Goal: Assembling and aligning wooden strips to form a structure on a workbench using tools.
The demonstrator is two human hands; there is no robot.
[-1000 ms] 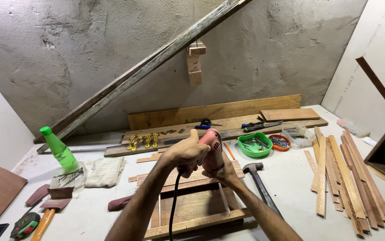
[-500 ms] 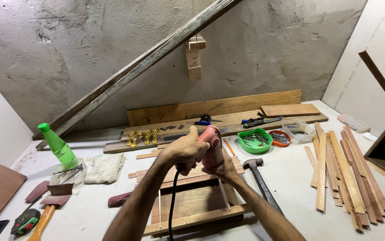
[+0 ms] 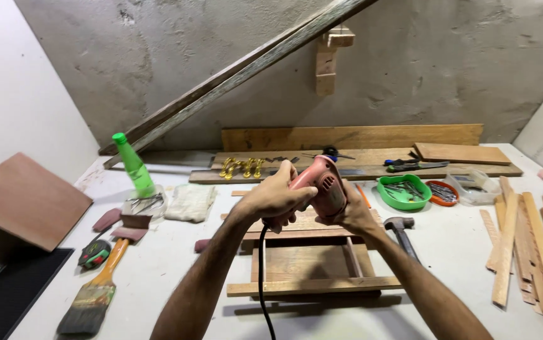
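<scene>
Both hands clamped on the pink electric drill [image 3: 322, 189], held in the air over the wooden frame [image 3: 312, 264]. Left hand [image 3: 274, 196] wraps the body from the near-left side; right hand [image 3: 353, 215] cups it from the right. Black cord [image 3: 260, 283] drops from under the grip, crosses the frame and is cut off by the bottom edge.

Chuck end points away and is hidden behind the body and fingers; can't tell whether a bit is fitted.

Right of the grip: hammer [image 3: 400, 230], then green bowl [image 3: 404, 192] of small metal parts, too small to identify. Further right, stacked wood strips [image 3: 523, 245], partly out of view. Left: folded cloth [image 3: 189, 201], green bottle [image 3: 133, 165], paintbrush [image 3: 95, 293]. Beyond: boards against the wall.

Bare table [image 3: 177, 264] between frame and paintbrush.
</scene>
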